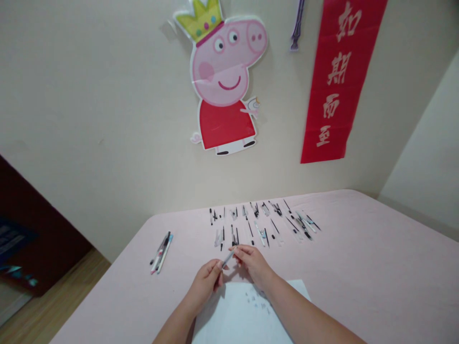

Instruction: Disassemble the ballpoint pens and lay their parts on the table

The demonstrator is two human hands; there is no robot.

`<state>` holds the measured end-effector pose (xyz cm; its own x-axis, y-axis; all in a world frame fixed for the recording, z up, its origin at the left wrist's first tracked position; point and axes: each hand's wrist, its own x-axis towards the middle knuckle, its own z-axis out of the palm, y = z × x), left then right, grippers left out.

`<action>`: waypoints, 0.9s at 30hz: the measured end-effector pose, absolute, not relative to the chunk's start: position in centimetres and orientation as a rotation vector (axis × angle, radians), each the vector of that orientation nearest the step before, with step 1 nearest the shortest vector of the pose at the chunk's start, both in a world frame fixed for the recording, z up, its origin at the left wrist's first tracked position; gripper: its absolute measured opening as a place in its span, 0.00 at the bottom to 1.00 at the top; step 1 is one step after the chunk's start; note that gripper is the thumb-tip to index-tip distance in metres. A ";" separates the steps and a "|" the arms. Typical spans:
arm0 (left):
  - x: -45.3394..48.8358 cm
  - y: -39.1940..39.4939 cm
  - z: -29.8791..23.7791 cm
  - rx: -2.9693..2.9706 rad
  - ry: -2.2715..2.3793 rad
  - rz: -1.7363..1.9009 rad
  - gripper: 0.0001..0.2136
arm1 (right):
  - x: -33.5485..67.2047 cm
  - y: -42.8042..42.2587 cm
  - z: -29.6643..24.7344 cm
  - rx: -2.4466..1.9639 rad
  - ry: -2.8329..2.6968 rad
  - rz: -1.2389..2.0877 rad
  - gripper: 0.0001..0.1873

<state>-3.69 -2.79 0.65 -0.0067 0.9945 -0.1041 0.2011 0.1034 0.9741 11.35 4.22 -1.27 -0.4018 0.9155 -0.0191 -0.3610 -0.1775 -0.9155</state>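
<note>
My left hand (207, 279) and my right hand (253, 263) meet over the pink table (358, 267), both pinched on one slim pen (228, 258) held slanted between them. The left fingers grip its lower end, the right fingers its upper end. Just beyond the hands lie rows of several taken-apart pen pieces (263, 222): clear barrels, black refills and caps. Under my forearms lies a white sheet of paper (244, 315) with small marks on it.
A few whole pens (161, 252) lie together at the table's left side. A pig cartoon cut-out (224, 81) and a red banner (340, 81) hang on the wall behind. Dark furniture (32, 229) and wooden floor lie to the left.
</note>
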 end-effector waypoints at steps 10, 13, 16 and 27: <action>-4.1 -2.5 0.4 1.446 1.546 1.180 0.14 | 11.1 4.4 -1.3 -0.741 -0.944 1.761 0.20; -4.3 -2.6 0.5 1.577 1.636 1.178 0.10 | 11.1 4.4 -1.4 -0.742 -0.956 1.758 0.20; -4.5 -2.6 0.5 1.691 1.673 1.121 0.14 | 11.1 4.5 -1.6 -0.736 -0.953 1.759 0.19; -4.3 -3.1 0.8 1.901 1.791 0.992 0.06 | 11.1 4.3 -1.1 -0.767 -0.930 1.775 0.21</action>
